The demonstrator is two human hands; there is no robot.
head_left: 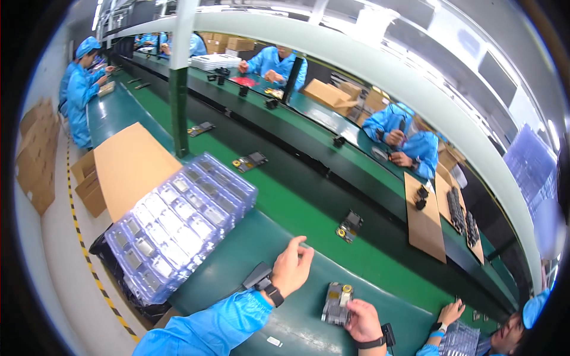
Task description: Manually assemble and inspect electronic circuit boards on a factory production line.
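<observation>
My right hand (363, 322) grips a dark rectangular electronic module (336, 304) by its right edge, low over the green bench. The module has a round yellow part near its top. My left hand (293, 267) is raised near the bench's far edge, index finger and thumb stretched out and apart, nothing visible in it. Beside my left wrist lies a black wedge-shaped device (256, 276), partly hidden by the sleeve. To the left stands a stack of clear plastic trays (184, 225) with silvery parts in its pockets. A similar module (350, 226) lies on the green conveyor belt (285, 207).
More modules (249, 161) lie farther along the belt. A green post (179, 113) rises beyond the tray stack, next to a cardboard sheet (133, 166). A co-worker's hand (452, 311) is at the lower right; other people in blue sit across the belt. A white label (274, 342) lies on the bench.
</observation>
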